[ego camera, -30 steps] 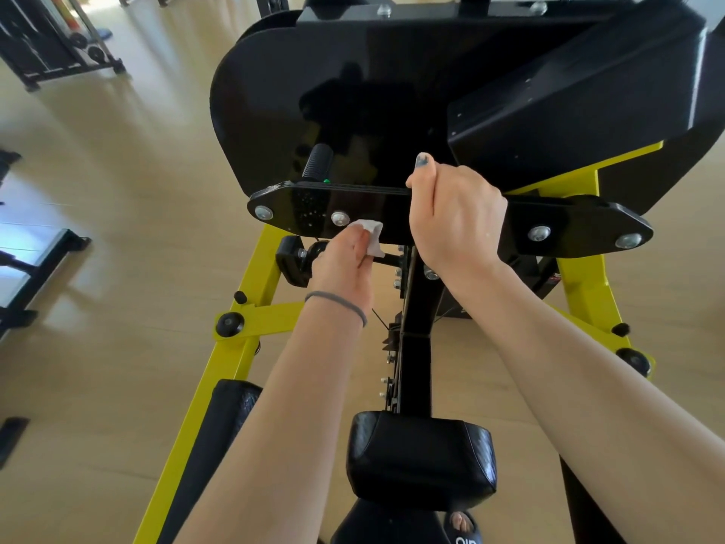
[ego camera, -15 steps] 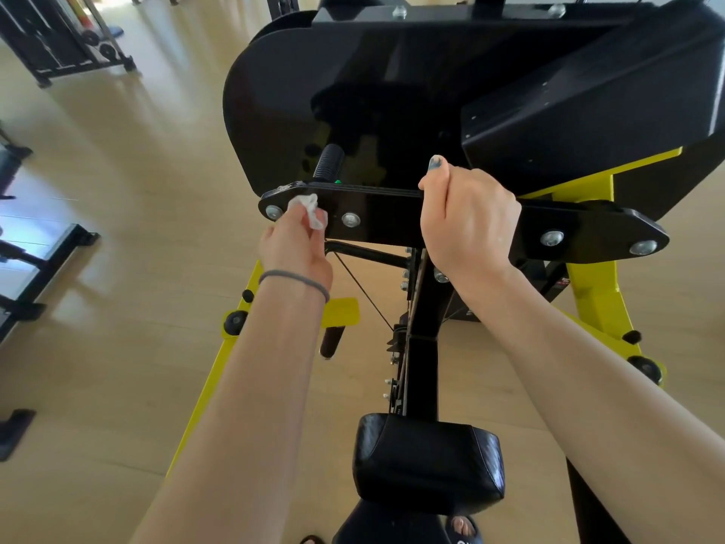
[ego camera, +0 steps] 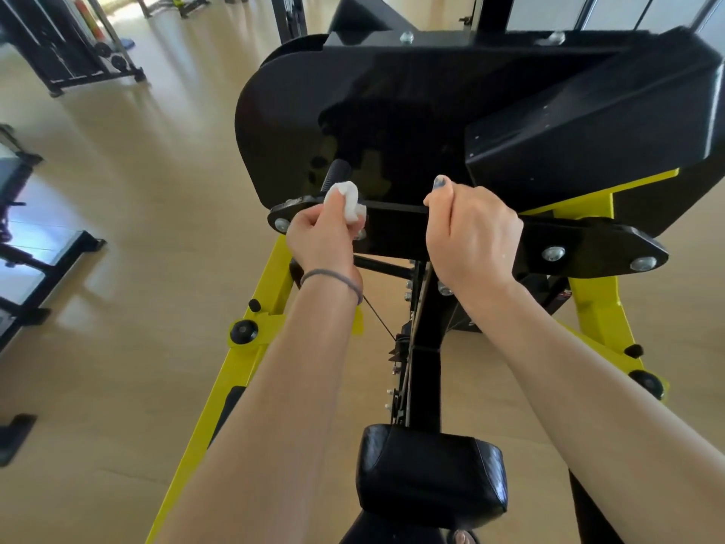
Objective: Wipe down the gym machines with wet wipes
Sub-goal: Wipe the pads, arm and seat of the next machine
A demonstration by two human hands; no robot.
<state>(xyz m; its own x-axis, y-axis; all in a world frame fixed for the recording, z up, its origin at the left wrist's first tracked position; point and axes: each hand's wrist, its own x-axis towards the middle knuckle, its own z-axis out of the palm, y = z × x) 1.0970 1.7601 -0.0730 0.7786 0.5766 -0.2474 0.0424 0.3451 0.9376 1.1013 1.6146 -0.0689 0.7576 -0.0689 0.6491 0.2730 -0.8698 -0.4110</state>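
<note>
A black and yellow gym machine fills the view, with a flat black crossbar (ego camera: 588, 239) running across its front. My left hand (ego camera: 319, 237) pinches a crumpled white wet wipe (ego camera: 347, 202) against the bar's left end, beside a black ribbed grip (ego camera: 335, 174). My right hand (ego camera: 472, 233) grips the top edge of the same bar near its middle, thumb up. A large glossy black plate (ego camera: 353, 111) stands behind the bar.
A black padded cushion (ego camera: 431, 473) sits below my arms on the central black post. Yellow frame legs (ego camera: 235, 371) slope down on both sides. Pale wooden floor surrounds the machine. Other dark equipment frames (ego camera: 70, 53) stand at the far left.
My left hand with the wipe rose from under the bar's middle, moved to its left end, then up onto the top edge. My right hand kept its grip.
</note>
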